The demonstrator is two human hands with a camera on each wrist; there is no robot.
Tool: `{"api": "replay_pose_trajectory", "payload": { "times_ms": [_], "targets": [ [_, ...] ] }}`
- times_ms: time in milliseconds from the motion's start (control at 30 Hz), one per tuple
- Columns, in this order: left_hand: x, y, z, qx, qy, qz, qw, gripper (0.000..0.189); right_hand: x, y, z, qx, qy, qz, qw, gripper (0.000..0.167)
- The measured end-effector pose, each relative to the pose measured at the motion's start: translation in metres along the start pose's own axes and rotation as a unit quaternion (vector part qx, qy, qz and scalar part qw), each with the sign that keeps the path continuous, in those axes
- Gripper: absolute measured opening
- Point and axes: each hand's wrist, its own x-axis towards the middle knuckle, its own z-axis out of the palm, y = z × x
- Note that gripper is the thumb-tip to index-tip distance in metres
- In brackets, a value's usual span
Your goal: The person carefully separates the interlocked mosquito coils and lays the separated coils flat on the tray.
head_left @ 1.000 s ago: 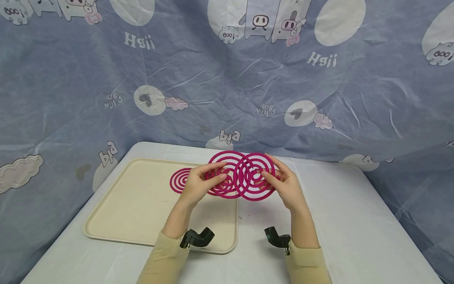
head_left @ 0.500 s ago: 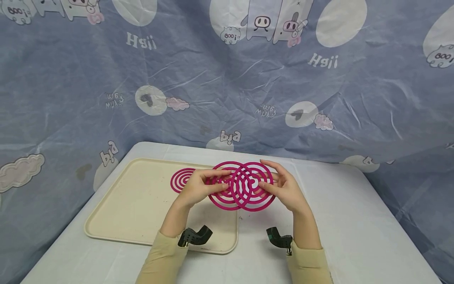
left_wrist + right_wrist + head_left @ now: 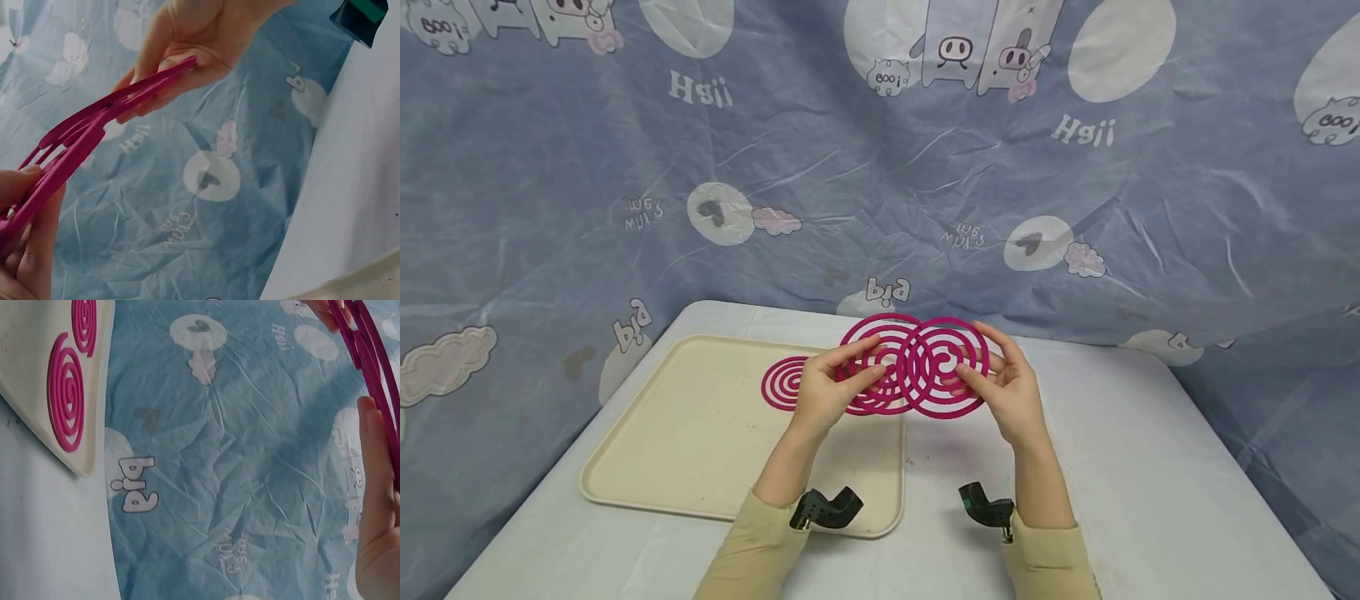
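Two magenta mosquito coils overlap at their inner sides, held up between my hands above the tray's right edge. My left hand [image 3: 820, 398] pinches the left coil [image 3: 887, 317] between thumb and fingers. The right coil [image 3: 945, 320] is gripped by my right hand [image 3: 1017, 396], thumb in front and fingers behind. Seen edge-on in the left wrist view, the coils [image 3: 75, 147] cross at a slight angle. Whether they are hooked together or only overlap, I cannot tell. Two more coils lie on the tray, a nearer one [image 3: 66, 394] and a farther one [image 3: 85, 325].
A cream tray [image 3: 692, 442] lies on the left and middle of the white table [image 3: 1120, 467]. Behind the table hangs a blue printed cloth [image 3: 865, 183]. A small black camera is strapped at each wrist.
Both hands and the held coils dipped half a second ago and are now raised again. Compared with then, the right coil has shifted slightly right and the overlap looks narrower.
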Motion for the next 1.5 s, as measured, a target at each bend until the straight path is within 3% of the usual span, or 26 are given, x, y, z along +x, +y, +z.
{"api": "replay_pose_trajectory", "payload": {
  "times_ms": [67, 133, 267, 367, 433, 500, 733, 833, 933, 1033, 1100, 1233, 1300, 1367, 1433, 1500],
  "targets": [
    [0.000, 0.000, -0.002, -0.001, -0.027, -0.004, 0.9996, 0.039, -0.001, -0.001, -0.005, -0.010, -0.031, 0.010, 0.9994, 0.057],
    [0.000, 0.000, -0.006, -0.002, -0.077, -0.010, 0.9970, 0.042, -0.002, -0.001, -0.011, -0.017, -0.078, 0.021, 0.9966, 0.055],
    [0.000, 0.000, -0.017, 0.010, -0.201, -0.023, 0.9793, 0.044, -0.005, 0.000, -0.021, -0.023, -0.177, 0.018, 0.9838, 0.045],
    [0.001, 0.000, -0.022, 0.035, -0.243, -0.020, 0.9692, 0.040, -0.006, 0.001, -0.024, -0.062, -0.208, 0.003, 0.9761, 0.035],
    [0.001, 0.001, -0.022, 0.038, -0.239, -0.021, 0.9700, 0.039, -0.006, 0.001, -0.023, -0.090, -0.197, -0.002, 0.9764, 0.032],
    [0.001, 0.000, -0.019, 0.037, -0.215, -0.022, 0.9756, 0.039, -0.005, 0.002, -0.020, -0.101, -0.169, 0.007, 0.9804, 0.034],
    [0.000, -0.005, -0.003, 0.023, -0.068, -0.022, 0.9972, 0.037, -0.001, 0.003, -0.003, -0.048, -0.032, 0.014, 0.9982, 0.043],
    [0.000, -0.006, 0.005, -0.005, -0.022, -0.008, 0.9997, 0.038, 0.001, 0.004, 0.003, -0.033, 0.028, 0.001, 0.9991, 0.044],
    [-0.001, -0.007, 0.011, -0.024, -0.003, 0.003, 0.9997, 0.040, 0.002, 0.004, 0.007, -0.026, 0.073, -0.017, 0.9968, 0.044],
    [0.000, -0.006, 0.011, -0.038, -0.014, 0.005, 0.9992, 0.044, 0.001, 0.003, 0.007, -0.022, 0.078, -0.028, 0.9963, 0.040],
    [0.000, -0.005, 0.006, -0.039, -0.042, 0.007, 0.9983, 0.045, 0.000, 0.003, 0.004, -0.030, 0.048, -0.027, 0.9980, 0.034],
    [0.002, -0.004, -0.010, -0.024, -0.148, 0.014, 0.9886, 0.041, -0.003, 0.003, -0.010, -0.061, -0.077, -0.010, 0.9951, 0.023],
    [0.002, -0.004, -0.017, -0.011, -0.210, 0.003, 0.9777, 0.039, -0.004, 0.003, -0.017, -0.078, -0.147, 0.000, 0.9861, 0.022],
    [0.002, -0.003, -0.022, 0.007, -0.254, -0.010, 0.9671, 0.038, -0.005, 0.003, -0.022, -0.097, -0.192, 0.010, 0.9766, 0.025],
    [0.001, -0.002, -0.023, 0.030, -0.271, -0.019, 0.9619, 0.039, -0.006, 0.003, -0.023, -0.112, -0.207, 0.016, 0.9718, 0.028],
    [0.001, 0.000, -0.023, 0.047, -0.266, -0.023, 0.9624, 0.039, -0.006, 0.003, -0.022, -0.119, -0.197, 0.015, 0.9730, 0.031]
  ]
}}
